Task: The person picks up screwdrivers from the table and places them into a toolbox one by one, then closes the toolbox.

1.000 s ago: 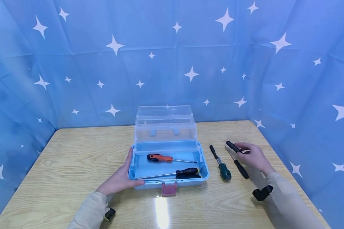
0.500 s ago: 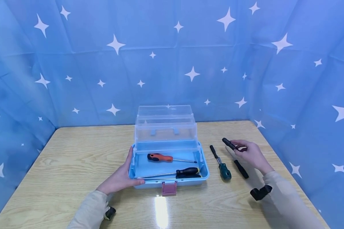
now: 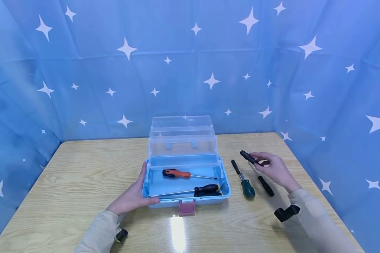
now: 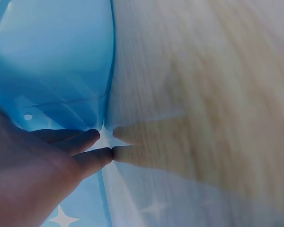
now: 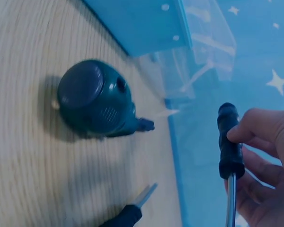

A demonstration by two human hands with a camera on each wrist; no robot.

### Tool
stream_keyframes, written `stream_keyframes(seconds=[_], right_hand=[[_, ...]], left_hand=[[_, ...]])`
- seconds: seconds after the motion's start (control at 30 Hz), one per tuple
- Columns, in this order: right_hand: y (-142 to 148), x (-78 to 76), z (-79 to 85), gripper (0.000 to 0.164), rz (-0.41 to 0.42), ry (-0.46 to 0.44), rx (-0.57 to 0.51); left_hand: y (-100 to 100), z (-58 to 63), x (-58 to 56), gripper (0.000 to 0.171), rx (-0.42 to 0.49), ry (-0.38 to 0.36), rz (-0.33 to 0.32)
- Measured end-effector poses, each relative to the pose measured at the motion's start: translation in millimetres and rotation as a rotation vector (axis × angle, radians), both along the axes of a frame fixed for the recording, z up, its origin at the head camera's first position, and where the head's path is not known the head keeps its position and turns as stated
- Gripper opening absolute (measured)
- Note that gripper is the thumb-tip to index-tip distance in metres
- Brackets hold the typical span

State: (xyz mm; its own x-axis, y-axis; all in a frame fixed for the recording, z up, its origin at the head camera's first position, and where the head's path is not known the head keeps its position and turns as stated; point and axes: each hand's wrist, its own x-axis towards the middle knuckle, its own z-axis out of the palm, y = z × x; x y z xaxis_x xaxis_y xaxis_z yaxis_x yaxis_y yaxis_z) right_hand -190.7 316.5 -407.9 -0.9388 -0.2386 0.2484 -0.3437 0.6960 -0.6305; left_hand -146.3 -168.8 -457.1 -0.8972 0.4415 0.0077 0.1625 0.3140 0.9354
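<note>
My right hand grips a black-handled screwdriver, raised above the table at the right. Its metal shaft shows in the right wrist view, pointing down from the handle. My left hand rests against the left side of a blue toolbox, fingers extended along the wall and thumb at the front rim. The clear lid stands raised. Inside lie an orange-handled screwdriver, a black-and-yellow-handled screwdriver and another black handle, partly covered.
A green-handled screwdriver lies right of the toolbox. Beside it, below my right hand, is another black-handled screwdriver. A purplish latch hangs at the toolbox's front. A blue star-patterned curtain surrounds the wooden table.
My right hand has moved left and slightly away from me, carrying the black-handled screwdriver. My left hand and the toolbox have stayed in place.
</note>
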Motion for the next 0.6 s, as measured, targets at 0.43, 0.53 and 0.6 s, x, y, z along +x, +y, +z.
stream_keyframes(seconds=[0.43, 0.53, 0.6], right_hand=[[-23, 4.1, 10.4, 0.035, 0.072, 0.034, -0.013], [-26, 2.7, 11.0, 0.035, 0.081, 0.046, -0.005], [-29, 2.0, 11.6, 0.036, 0.091, 0.055, -0.004]], left_hand=[[1, 1.6, 1.4, 0.128, -0.01, -0.017, 0.016], [1, 1.2, 1.0, 0.128, -0.016, -0.013, 0.016], [1, 1.0, 0.8, 0.128, -0.025, -0.011, 0.02]])
